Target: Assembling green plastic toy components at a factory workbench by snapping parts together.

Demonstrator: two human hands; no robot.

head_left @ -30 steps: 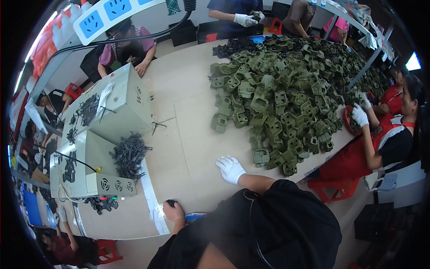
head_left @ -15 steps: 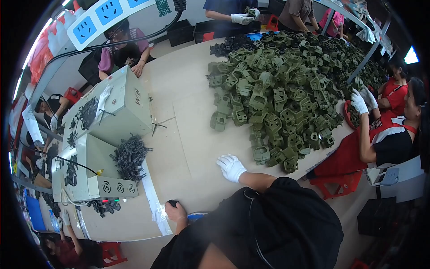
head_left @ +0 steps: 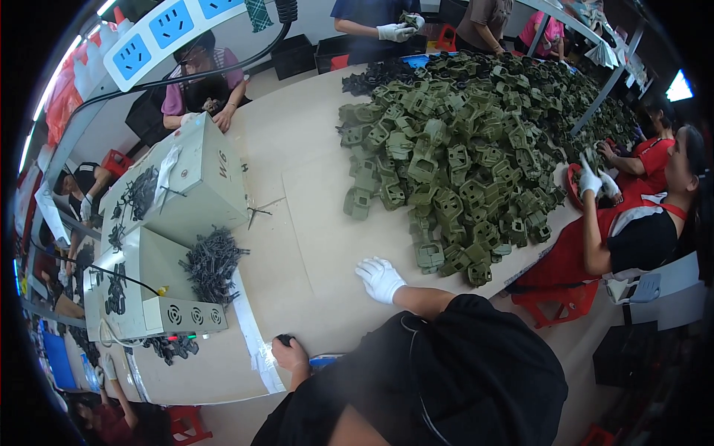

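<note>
Green plastic housings (head_left: 476, 141) on table (head_left: 312, 223)

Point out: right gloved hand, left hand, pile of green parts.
right gloved hand (head_left: 380, 278), head view, back of the white glove
left hand (head_left: 291, 356), head view, knuckles, closed on a small dark object
pile of green parts (head_left: 476, 141), head view, middle of the heap

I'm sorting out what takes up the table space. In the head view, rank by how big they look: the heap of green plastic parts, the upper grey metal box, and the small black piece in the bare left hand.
1. Heap of green plastic parts, largest by far.
2. Upper grey metal box.
3. Small black piece, mostly hidden in the left hand.
</note>
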